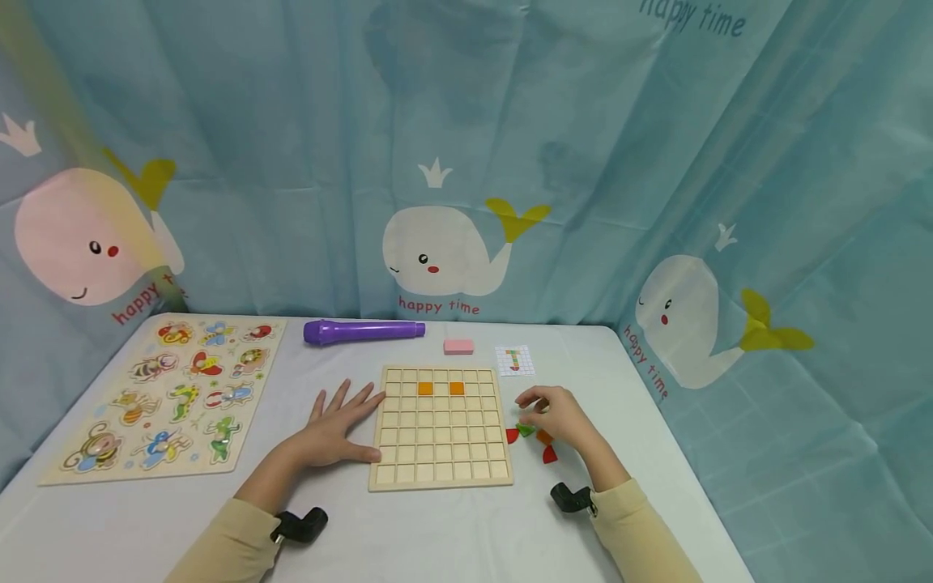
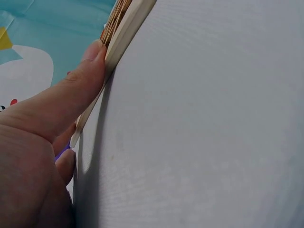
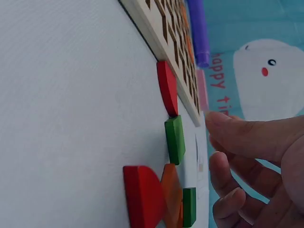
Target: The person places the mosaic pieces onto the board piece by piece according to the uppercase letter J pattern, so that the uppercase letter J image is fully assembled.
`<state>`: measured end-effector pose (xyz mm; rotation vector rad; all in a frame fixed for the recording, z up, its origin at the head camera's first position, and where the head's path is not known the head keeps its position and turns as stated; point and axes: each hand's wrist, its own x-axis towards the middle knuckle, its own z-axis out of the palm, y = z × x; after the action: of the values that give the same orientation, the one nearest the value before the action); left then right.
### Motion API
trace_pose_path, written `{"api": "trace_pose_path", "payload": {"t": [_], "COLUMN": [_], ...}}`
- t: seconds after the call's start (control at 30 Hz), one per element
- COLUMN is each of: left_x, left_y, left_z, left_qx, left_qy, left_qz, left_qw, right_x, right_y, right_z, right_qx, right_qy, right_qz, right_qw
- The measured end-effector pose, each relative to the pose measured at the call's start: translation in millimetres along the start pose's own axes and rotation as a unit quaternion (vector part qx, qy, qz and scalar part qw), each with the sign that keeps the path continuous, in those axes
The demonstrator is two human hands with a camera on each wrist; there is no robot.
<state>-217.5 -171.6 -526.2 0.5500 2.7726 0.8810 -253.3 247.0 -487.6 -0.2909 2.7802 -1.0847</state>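
A pale wooden grid board point(image 1: 440, 488) lies in the middle of the table, with two orange square pieces point(image 1: 426, 389) in one of its upper rows. My left hand point(image 1: 331, 433) rests along the board's left edge, fingers spread; its thumb point(image 2: 78, 85) touches the rim. Right of the board my right hand point(image 1: 557, 414) hovers over small coloured pieces, fingers loosely bent, with nothing visible between them. Below it lie a red quarter-round piece point(image 3: 166, 88), a green piece point(image 3: 175, 140), another red piece point(image 3: 142, 197), an orange piece point(image 3: 171, 194) and a second green piece point(image 3: 189, 207).
Behind the board are a pink block point(image 1: 458, 346) and a small card point(image 1: 514, 361) printed with a coloured pattern on a grid. A purple microphone-shaped object point(image 1: 372, 331) lies farther left. An insect picture puzzle board point(image 1: 251, 389) covers the table's left side. A whale-print curtain point(image 1: 291, 202) hangs behind.
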Motion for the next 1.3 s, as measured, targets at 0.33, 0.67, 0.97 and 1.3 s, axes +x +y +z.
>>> {"api": "trace_pose_path", "payload": {"t": [0.33,0.67,0.97,1.3], "left_x": [-0.5,-0.7,-0.9,0.7], "left_y": [2.3,2.6,-0.3,-0.8], "left_z": [-1.7,-1.9,-1.8,0.4], "left_qx": [-0.001,-0.003,0.001,0.0], "left_qy": [-0.002,0.0,0.0,-0.003], "left_qz": [0.003,0.004,-0.002,0.0], "left_qw": [1.0,1.0,1.0,1.0], "right_x": [-6.9,-1.6,19.1,39.5], "right_y": [10,5,-14,-36], "right_z": [4,-4,-3,16], "right_qx": [-0.048,-0.026,-0.004,-0.006], "right_qy": [-0.012,-0.006,0.012,0.006], "right_qz": [0.033,0.02,-0.025,-0.078], "right_qw": [0.9982,0.9994,0.9996,0.9969]}}
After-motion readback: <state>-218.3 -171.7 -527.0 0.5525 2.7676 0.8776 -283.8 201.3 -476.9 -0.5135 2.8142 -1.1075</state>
